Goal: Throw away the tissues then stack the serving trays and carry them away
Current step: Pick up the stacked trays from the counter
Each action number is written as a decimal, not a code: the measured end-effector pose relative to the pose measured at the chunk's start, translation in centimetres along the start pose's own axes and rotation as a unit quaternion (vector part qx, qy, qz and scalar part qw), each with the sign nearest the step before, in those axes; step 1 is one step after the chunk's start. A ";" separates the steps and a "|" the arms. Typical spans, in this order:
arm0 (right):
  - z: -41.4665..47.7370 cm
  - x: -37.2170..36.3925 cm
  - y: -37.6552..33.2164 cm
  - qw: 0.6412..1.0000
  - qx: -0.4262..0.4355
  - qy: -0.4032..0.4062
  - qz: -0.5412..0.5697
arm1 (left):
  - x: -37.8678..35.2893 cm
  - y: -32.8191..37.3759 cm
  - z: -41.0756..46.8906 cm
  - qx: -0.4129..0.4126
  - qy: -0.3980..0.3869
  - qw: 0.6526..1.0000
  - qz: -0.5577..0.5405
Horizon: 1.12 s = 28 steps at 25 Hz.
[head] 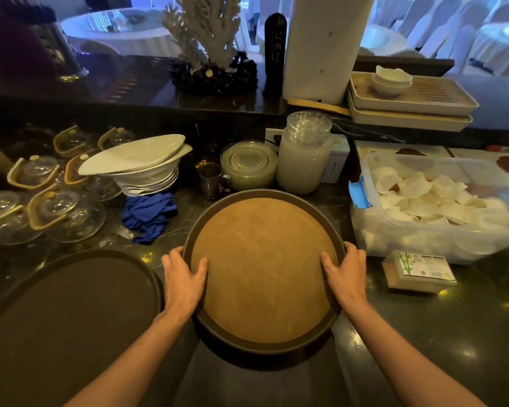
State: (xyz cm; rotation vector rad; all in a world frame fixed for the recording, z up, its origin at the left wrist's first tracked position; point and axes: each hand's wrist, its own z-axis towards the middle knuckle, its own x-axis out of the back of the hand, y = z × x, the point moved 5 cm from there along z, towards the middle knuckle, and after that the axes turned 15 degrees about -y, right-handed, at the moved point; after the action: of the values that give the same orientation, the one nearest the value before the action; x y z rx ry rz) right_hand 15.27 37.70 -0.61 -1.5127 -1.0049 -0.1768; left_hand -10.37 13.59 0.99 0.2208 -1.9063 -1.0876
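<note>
A round serving tray (263, 268) with a tan inner surface and a dark rim lies in the middle of the dark counter. My left hand (184, 279) grips its left rim with the thumb on the tan surface. My right hand (346, 273) grips the right rim the same way. A second round tray (68, 312), dark brown all over, lies at the lower left, just beside the first one. No tissues show on either tray.
Glass lids with tan handles (65, 214) crowd the left. Stacked white bowls (141, 165) and a blue cloth (149, 214) sit behind the trays, with glass plates (249, 165) and a jar (304, 154). A clear tub of white shells (435, 207) and a small packet (420, 270) stand right.
</note>
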 end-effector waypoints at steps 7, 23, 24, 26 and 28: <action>-1.8 -2.0 -2.9 0.999 0.037 -0.014 0.004 | 4.4 -2.0 -3.1 0.011 0.067 0.998 -0.020; -13.0 -22.2 -16.4 0.991 0.092 -0.097 0.003 | 23.9 -19.5 -9.0 0.074 0.160 0.983 -0.059; -13.7 -23.5 -17.0 0.990 0.091 -0.106 -0.002 | 24.8 -20.8 -9.5 0.075 0.164 0.981 -0.069; -14.8 -25.8 -17.6 0.989 0.086 -0.118 -0.009 | 25.9 -23.0 -10.0 0.072 0.163 0.980 -0.087; -15.5 -27.5 -17.7 0.989 0.080 -0.125 -0.027 | 26.4 -24.8 -10.4 0.083 0.161 0.979 -0.091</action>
State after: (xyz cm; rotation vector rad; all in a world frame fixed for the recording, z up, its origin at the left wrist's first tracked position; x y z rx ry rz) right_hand -6.53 8.79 -1.24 -1.3838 -1.2294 0.0574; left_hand -24.03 -21.56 0.57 0.6389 -1.7063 -0.9441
